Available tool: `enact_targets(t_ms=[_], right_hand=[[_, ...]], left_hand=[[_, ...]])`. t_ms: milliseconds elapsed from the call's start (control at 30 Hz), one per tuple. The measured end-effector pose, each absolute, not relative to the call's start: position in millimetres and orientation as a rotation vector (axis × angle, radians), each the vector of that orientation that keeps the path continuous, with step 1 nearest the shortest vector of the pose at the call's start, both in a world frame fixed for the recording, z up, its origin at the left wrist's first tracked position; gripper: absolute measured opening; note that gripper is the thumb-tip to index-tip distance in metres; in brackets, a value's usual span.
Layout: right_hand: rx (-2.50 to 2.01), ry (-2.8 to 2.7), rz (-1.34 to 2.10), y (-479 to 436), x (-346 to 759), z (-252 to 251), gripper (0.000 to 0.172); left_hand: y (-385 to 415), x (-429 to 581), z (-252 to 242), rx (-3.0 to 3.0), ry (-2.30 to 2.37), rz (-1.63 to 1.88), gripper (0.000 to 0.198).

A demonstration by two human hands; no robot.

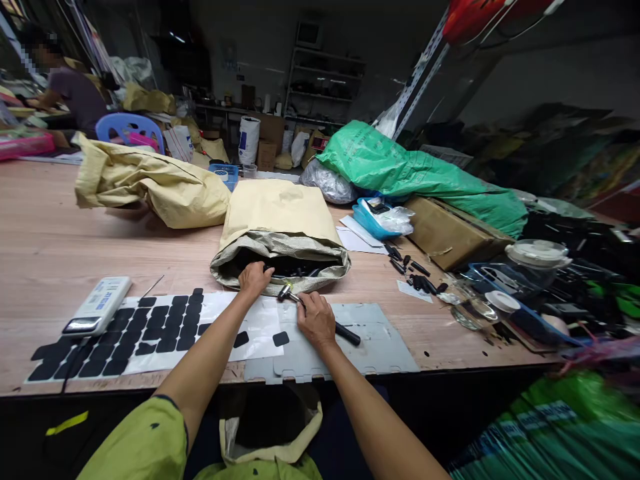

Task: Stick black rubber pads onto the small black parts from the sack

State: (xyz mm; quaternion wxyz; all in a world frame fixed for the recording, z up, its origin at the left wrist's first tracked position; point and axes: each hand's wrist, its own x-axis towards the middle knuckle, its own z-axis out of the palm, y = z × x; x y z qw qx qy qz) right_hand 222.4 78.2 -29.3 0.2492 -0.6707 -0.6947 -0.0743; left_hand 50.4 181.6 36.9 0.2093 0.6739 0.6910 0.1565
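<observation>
Left hand (pixel 255 279): at the near lip of the sack's open mouth, knuckles up, fingers curled down inside. Whether they grip anything cannot be told; the fingertips are hidden.
Right hand (pixel 315 320): closed round the hammer, resting on the grey panel just near of the sack.
Hammer (pixel 347 333): small, with a black handle running out to the right of the fist. Its metal head points far-left and lies close beside the left wrist.
Sack (pixel 280 220): woven and tan, lying flat at the centre of the table (pixel 45 253), its mouth rolled back toward the person.
Black parts (pixel 295 269): a dark heap just inside the sack mouth, beside the left hand.
Grey panel (pixel 370 340): a flat sheet at the near edge, under the right hand.
Pad sheet (pixel 150 327): white backing with rows of black pads, near left. Two single pads sit apart by the forearm.
White device (pixel 97 305): on the far-left corner of the pad sheet.
Loose pieces (pixel 415 273): small black items scattered to the right of the sack.
Co-worker (pixel 70 90): seated far left, well apart.
Risk, hammer head: it sits so near the left wrist that, in my judgement, a careless swing could catch the wrist or knuckles.
Risk, sack: the slack rim may fold over the left hand and snag it.
Risk, pad sheet: the left forearm lies across it and could drag pads off the backing.
</observation>
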Motion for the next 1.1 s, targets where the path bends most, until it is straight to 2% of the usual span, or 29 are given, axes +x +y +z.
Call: enact_targets(t_ms=[133, 267, 433, 933, 1100], right_hand=[[-1.842, -1.887, -0.183, 78.5, 222.3, -28.6, 0.021], [-1.850, -1.899, -0.183, 78.3, 222.0, -28.1, 0.022], [-1.859, -1.897, -0.200, 78.0, 221.5, -28.2, 0.022], [-1.899, -1.909, -0.164, 79.8, 222.8, -28.5, 0.021], [-1.855, -1.961, -0.053, 73.1, 222.3, -14.6, 0.023]], left_hand=[[140.0, 12.0, 29.9, 2.054, 1.612, 0.702, 0.032], [91.9, -15.9, 14.5, 2.168, 1.322, 0.599, 0.029], [73.6, -19.5, -2.5, 2.223, 1.359, 0.529, 0.027], [76.0, -17.5, -4.8, 2.200, 1.379, 0.552, 0.022], [77.6, -19.0, -5.8, 2.172, 1.364, 0.611, 0.021]])
